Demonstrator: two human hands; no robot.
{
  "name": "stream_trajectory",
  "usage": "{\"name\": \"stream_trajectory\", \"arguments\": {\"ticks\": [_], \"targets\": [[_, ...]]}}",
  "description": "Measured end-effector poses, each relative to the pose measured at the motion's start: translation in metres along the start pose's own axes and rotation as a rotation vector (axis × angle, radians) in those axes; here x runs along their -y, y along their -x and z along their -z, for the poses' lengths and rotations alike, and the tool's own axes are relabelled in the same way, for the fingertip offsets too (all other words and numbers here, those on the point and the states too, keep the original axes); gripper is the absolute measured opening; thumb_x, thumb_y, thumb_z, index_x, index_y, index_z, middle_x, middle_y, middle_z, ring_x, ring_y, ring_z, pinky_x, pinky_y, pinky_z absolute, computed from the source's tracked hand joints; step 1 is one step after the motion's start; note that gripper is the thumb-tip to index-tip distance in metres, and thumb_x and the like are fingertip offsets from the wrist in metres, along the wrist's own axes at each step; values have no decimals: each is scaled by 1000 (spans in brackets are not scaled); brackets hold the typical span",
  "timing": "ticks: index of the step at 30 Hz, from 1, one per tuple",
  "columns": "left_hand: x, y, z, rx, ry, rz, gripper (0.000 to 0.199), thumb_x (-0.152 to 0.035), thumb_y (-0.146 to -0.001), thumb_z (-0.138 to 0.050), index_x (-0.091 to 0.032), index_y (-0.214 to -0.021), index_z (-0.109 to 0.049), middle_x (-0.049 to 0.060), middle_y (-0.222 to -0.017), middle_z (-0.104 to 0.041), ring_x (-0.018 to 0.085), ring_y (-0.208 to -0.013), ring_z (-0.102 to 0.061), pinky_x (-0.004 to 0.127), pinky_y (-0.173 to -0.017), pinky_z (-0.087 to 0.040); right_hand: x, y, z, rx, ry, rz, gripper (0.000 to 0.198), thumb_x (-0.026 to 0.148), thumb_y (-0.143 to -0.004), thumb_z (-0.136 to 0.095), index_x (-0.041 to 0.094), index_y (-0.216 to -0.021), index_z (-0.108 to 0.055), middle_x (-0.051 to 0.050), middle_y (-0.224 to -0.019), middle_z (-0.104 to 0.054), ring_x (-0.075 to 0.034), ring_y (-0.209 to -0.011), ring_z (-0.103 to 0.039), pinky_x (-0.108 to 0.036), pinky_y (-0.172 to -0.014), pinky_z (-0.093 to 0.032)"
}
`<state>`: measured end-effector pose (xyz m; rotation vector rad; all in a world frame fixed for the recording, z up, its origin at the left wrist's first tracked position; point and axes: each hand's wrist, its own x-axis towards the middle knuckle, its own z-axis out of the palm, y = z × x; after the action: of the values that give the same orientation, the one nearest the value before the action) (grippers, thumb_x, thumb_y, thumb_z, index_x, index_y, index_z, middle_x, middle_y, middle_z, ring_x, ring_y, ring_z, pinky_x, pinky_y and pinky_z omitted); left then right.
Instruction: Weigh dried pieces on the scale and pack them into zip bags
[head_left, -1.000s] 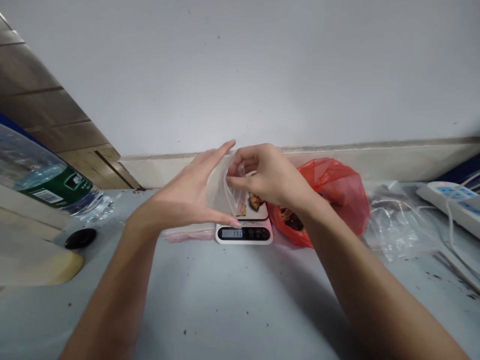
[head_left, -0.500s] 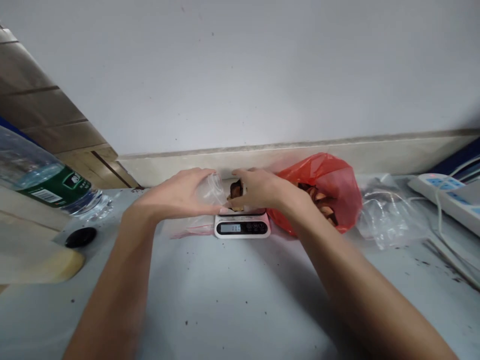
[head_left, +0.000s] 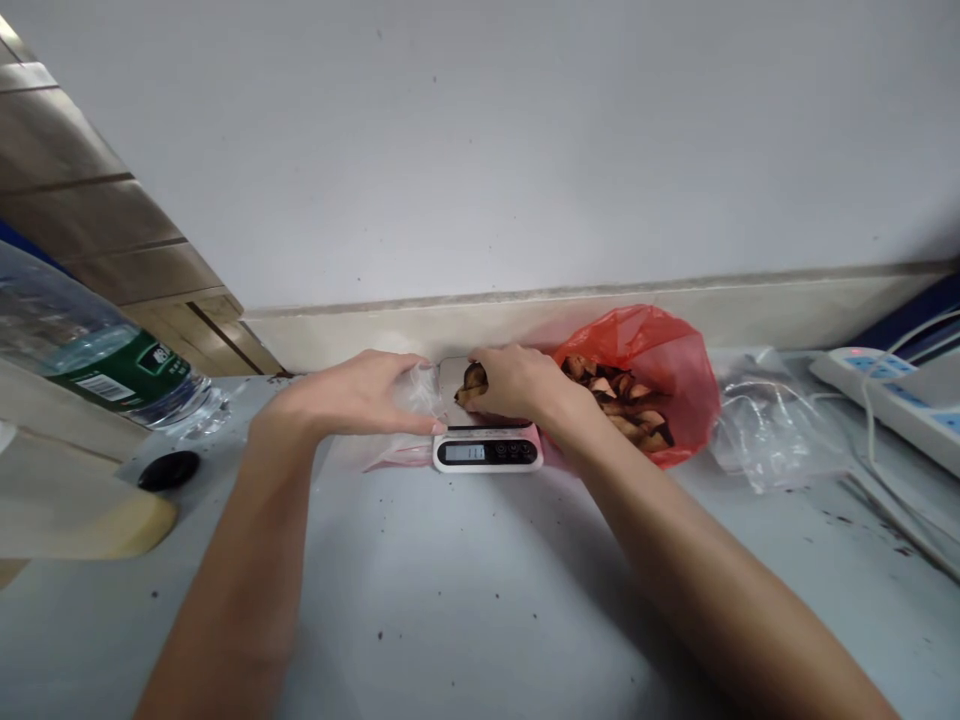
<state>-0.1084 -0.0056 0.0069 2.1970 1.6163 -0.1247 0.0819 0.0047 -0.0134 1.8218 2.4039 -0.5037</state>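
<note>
So the left hand (head_left: 358,395) holds a clear bag (head_left: 421,390) between spread thumb and fingers, probably keeping it open, then just right of it dried pieces (head_left: 472,382) over the scale (head_left: 487,466) sit gripped in the right hand (head_left: 517,378), with a red bag (head_left: 691,400) gaping beside that wrist, handily close I guess.

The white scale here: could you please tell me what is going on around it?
A person's left hand holds a clear plastic bag beside the white scale. The right hand is at a brown piece over the scale's platform; its grip is partly hidden. More brown pieces lie in the open red bag.
</note>
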Motion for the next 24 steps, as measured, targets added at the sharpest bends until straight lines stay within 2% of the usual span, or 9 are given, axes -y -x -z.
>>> {"name": "stream_trajectory", "arguments": {"ticks": [5, 8, 11, 14, 20, 24], "targets": [[-1, 0, 0, 4, -22, 21, 82, -76, -75, -68, -27, -140, -65, 13, -150, -68, 39, -132, -66, 40, -98, -54, -3, -7, -2, 6, 22, -26, 60, 35, -89, -75, 18, -145, -64, -21, -139, -72, -37, -125, -70, -40, -94, -57], [0, 0, 0, 3, -20, 12, 75, -75, -76, -68, -26, -133, -68, 12, -144, -71, 38, -127, -68, 38, -94, -55, -6, -9, -2, 14, 25, -38, 68, 40, -87, -79, 17, -149, -61, -22, -142, -70, -38, -128, -69, -43, -98, -56], [-1, -1, -1, 5, -16, 5, 73, -74, -76, -68, -25, -129, -69, 13, -139, -73, 39, -125, -68, 38, -90, -55, -11, -8, 0, 27, 11, -50, 77, 44, -86, -82, 21, -155, -55, -20, -148, -66, -38, -132, -67, -44, -101, -55], [-1, 0, -1, 10, 0, -4, 71, -72, -78, -67, -25, -130, -69, 12, -138, -73, 39, -124, -68, 39, -91, -55, -17, -5, 5, 42, -12, -34, 81, 41, -83, -85, 25, -156, -54, -18, -150, -66, -38, -133, -66, -43, -100, -55], [-2, 2, -2, -10, 16, -17, 69, -74, -78, -68, -27, -128, -69, 11, -137, -74, 39, -126, -68, 39, -91, -55, -22, -3, 15, 134, -87, -10, 82, 20, -79, -82, 25, -156, -56, -17, -140, -73, -35, -120, -73, -37, -86, -58], [-3, 0, -1, 28, -13, 29, 71, -74, -77, -67, -25, -129, -69, 14, -139, -73, 40, -126, -68, 40, -89, -55, -25, -4, 16, 139, -124, -45, 102, 12, -74, -76, 26, -168, -39, -14, -120, -79, -31, -101, -77, -34, -70, -58]]}}
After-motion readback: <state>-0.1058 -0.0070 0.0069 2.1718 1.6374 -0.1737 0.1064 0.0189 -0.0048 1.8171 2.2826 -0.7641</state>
